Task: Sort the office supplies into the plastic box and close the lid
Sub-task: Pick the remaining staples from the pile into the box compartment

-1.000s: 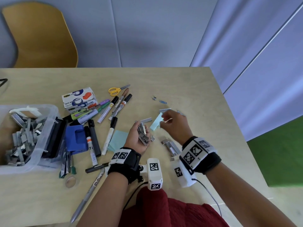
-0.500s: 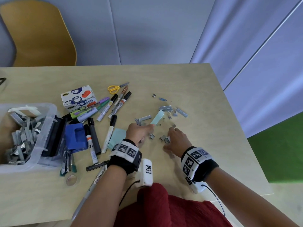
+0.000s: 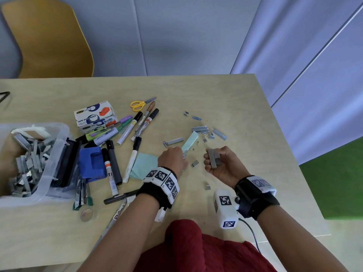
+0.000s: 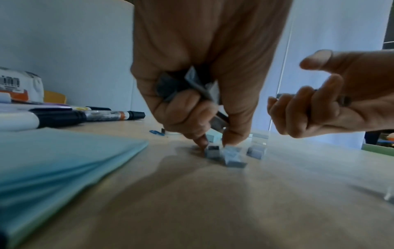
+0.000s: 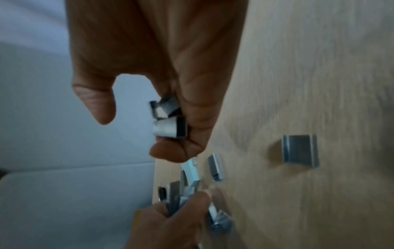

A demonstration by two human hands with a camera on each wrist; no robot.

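Observation:
My left hand (image 3: 173, 158) is palm down on the table, clutching a bundle of staple strips (image 4: 187, 87) while its fingertips (image 4: 202, 141) pinch a small staple block (image 4: 213, 151) on the wood. My right hand (image 3: 220, 163) is turned palm up just to the right, fingers curled round a few grey staple strips (image 3: 213, 160), seen as short blocks (image 5: 168, 121) in the right wrist view. Loose staple pieces (image 3: 206, 132) lie beyond both hands. The clear plastic box (image 3: 49, 158) stands at the left edge, open and holding several staple strips.
Markers (image 3: 133, 126), yellow scissors (image 3: 138, 104), a tape dispenser carton (image 3: 94, 116), a blue hole punch (image 3: 92, 163) and pale green sticky notes (image 3: 143, 167) lie between box and hands. Small staple blocks (image 3: 207, 186) sit near my right wrist. A wooden chair (image 3: 49, 40) stands behind.
My right hand has lifted off the table and turned palm up with staple strips in it. My left hand stays low, now pinching a block on the table.

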